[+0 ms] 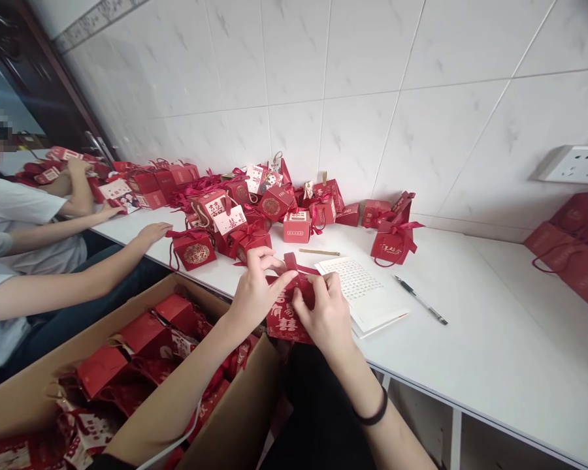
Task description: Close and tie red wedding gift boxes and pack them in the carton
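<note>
Just over the table's front edge, both hands are closed on a red gift box (283, 321) printed with white Chinese characters. My left hand (255, 292) pinches near its top, by a red loop or flap. My right hand (327, 314) grips the upper right side, with the thumb across the front. Fingers cover part of the box's top, so how it is closed cannot be made out. To the right of the hands lies a white sheet or booklet (360, 287) with rows of handwriting, and a pen (421, 300) beside it.
Small red gift boxes (195, 250) with ribbons are heaped along the wall. A cardboard carton (259, 385) below left holds more. Co-workers' arms (93, 277) reach in from the left. A thin tan strip (319, 252) lies behind my hands; red bags (575, 251) stand at right.
</note>
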Demonstrator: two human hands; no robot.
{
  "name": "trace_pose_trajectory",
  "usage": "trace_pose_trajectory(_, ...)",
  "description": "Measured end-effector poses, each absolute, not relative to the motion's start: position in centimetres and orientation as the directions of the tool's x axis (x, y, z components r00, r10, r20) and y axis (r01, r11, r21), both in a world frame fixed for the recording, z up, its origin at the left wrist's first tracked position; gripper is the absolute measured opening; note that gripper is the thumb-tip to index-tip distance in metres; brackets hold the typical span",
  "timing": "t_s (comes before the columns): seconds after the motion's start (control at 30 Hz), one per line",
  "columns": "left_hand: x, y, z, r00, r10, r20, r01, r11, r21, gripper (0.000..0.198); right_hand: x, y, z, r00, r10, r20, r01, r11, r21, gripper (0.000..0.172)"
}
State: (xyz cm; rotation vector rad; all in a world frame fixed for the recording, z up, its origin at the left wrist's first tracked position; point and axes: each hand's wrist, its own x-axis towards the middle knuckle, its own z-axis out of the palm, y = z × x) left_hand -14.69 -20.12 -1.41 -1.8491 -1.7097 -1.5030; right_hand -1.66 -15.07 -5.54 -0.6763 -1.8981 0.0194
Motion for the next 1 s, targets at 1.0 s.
trace_pose_trajectory(1.0,-14.2,-19.9,-0.7,-0.127,0.835,0.536,0.554,-0.388,0.736,0.025,-1.5,-14.1,-6.0,-0.271,0.423,0.865,0.285,0.893,-0.347,0.016)
